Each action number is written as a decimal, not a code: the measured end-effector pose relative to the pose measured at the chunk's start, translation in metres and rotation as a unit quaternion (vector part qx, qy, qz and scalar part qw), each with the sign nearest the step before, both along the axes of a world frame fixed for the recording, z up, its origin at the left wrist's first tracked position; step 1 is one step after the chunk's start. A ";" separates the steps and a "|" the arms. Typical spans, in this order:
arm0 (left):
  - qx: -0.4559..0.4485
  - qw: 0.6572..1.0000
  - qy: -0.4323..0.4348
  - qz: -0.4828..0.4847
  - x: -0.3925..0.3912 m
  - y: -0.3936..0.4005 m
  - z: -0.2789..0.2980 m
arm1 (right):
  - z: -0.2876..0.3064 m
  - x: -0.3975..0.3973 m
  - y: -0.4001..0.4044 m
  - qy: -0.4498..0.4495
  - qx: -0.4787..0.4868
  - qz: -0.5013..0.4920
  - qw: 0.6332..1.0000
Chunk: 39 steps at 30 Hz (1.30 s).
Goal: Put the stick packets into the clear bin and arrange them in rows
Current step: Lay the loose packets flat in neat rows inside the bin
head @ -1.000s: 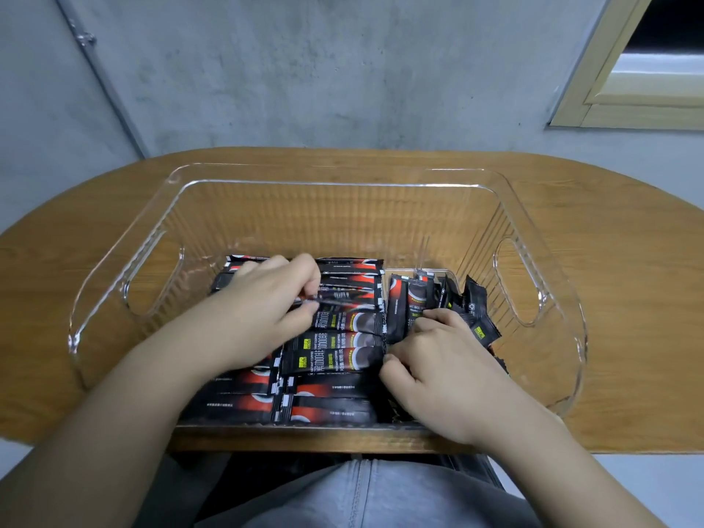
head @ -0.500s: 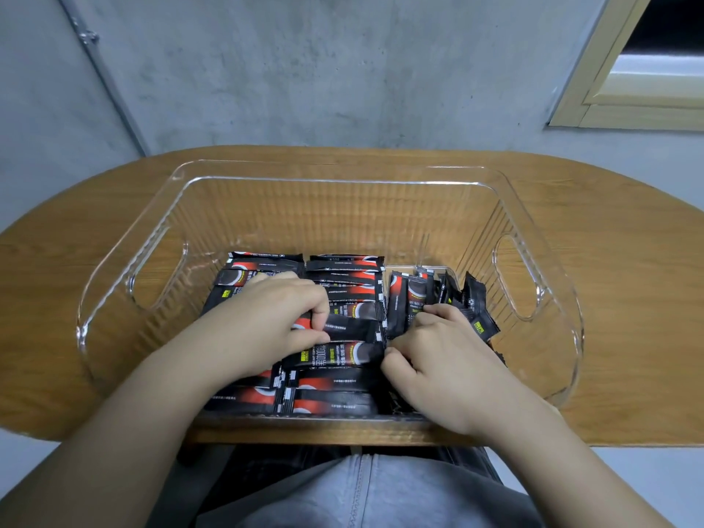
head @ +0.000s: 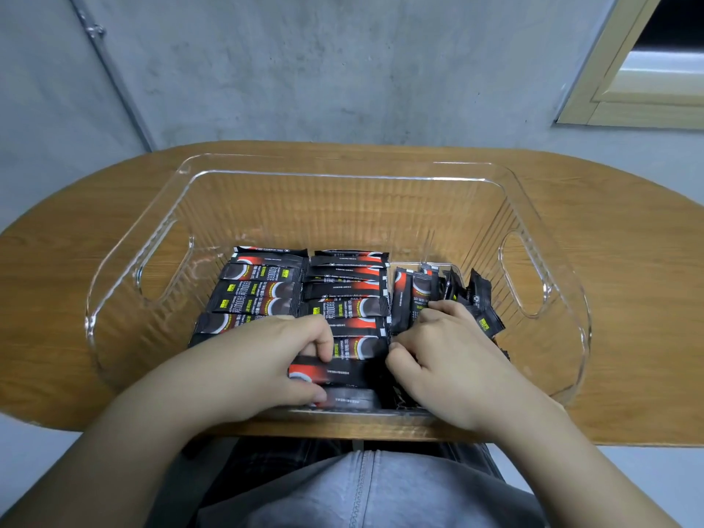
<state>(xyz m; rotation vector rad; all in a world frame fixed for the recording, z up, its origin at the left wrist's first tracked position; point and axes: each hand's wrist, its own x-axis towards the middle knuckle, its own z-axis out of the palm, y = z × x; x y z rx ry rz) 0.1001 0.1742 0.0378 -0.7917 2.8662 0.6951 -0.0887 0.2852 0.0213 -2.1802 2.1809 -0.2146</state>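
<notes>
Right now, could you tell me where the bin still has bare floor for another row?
Free: the clear bin's far strip behind the stick packets, and its left side by the handle cutout. Crowded: the middle and near right, under both hands.

bare far half of the clear bin (head: 343, 173), stick packets (head: 344, 299) crowding its near half

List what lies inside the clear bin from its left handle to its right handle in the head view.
left handle cutout → left column of flat packets → middle column of flat packets → packets standing on edge → loose tilted packets → right handle cutout
</notes>
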 end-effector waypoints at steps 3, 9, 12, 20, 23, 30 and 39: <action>-0.028 0.999 -0.015 -0.017 -0.005 -0.001 0.000 | 0.001 0.000 0.000 0.001 0.001 -0.001 1.000; -0.075 0.996 -0.008 -0.046 -0.011 0.001 0.001 | 0.001 0.001 0.000 0.006 0.000 0.000 1.000; -0.089 0.994 -0.023 -0.056 -0.016 0.002 0.001 | 0.001 0.001 0.000 0.007 -0.001 0.001 1.000; -0.113 0.992 -0.028 -0.043 -0.020 -0.002 -0.002 | 0.000 0.001 0.001 0.008 -0.007 0.002 1.000; -0.111 0.993 0.010 -0.040 -0.022 -0.002 0.003 | 0.000 0.001 0.000 0.002 -0.005 0.002 1.000; -0.135 0.985 -0.043 -0.094 -0.034 -0.008 -0.004 | -0.001 0.000 0.000 0.013 -0.007 0.001 1.000; -0.151 0.984 0.002 -0.091 -0.074 -0.033 0.020 | -0.001 0.001 0.000 0.012 -0.010 0.000 1.000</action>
